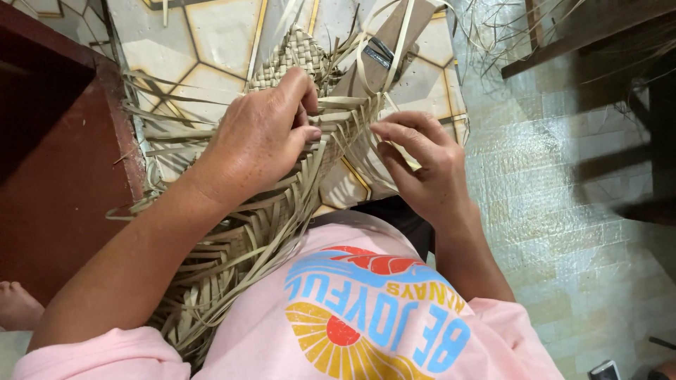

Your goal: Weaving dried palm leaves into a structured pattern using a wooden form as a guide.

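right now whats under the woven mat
Under the mat show a patterned tiled floor and the pink shirt. The left hand and right hand hold its strips; the lap beneath is covered.

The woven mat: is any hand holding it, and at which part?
The left hand grips the woven mat at its unfinished edge, pinching loose leaf strips between thumb and fingers. The right hand touches the same strips with its fingertips; a firm grip cannot be told.

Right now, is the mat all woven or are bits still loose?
Partly woven. The mat has a tight plaited patch, but many loose strips stick out around both hands.
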